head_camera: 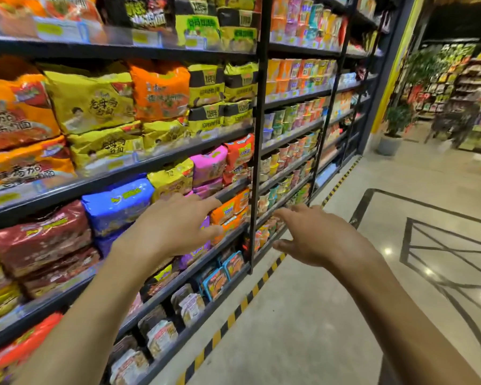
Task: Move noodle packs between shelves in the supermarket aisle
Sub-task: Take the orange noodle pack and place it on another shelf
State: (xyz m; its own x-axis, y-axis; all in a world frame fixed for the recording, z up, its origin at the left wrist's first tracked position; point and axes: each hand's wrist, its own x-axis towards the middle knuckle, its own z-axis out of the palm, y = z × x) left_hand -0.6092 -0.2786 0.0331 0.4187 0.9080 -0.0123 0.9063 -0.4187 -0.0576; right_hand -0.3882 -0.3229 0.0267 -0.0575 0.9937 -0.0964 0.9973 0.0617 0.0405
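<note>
Blue pack (pixel 117 201), maroon pack (pixel 39 234), yellow pack (pixel 92 98), orange pack (pixel 159 90), pink pack (pixel 208 165); black shelves (pixel 122 169); yellow-black striped floor edge (pixel 233 315).

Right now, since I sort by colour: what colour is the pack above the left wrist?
The pack is blue with a yellow logo; head view shows it best.

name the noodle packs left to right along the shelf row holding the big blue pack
dark red pack, blue pack, yellow pack, pink pack, red-orange pack

hands (pixel 172 226) (pixel 317 240) spread before noodle packs (pixel 117 201)
</note>
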